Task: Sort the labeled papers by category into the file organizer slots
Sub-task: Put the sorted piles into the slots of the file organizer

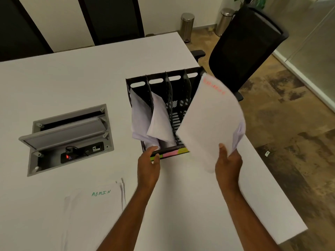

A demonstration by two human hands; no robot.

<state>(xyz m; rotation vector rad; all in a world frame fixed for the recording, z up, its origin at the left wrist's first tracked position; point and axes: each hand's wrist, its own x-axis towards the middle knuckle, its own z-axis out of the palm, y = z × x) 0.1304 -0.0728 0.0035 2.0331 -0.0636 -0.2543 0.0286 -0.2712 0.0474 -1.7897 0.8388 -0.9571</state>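
The right hand (228,161) pinches the near edge of a white paper sheet with a red handwritten label (211,124), thumb on top and fingers beneath. The sheet runs up and away from the fingers, its long axis tilted toward the far right, and its labelled far end hangs over the rightmost slots of the black perforated plastic file organizer (174,109). The red word is too blurred to read. The left hand (149,164) is closed on the organizer's near left corner, thumb on the strip of coloured sticky labels (172,153), seemingly to steady it. The two left slots already hold curled white sheets (150,118); the slots to the right look empty, so the right hand is the one placed to slide its sheet down, once it clears the upright dividers. A stack of white papers headed ADMIN in green (94,211) lies on the white table (72,78), near left of the left forearm.
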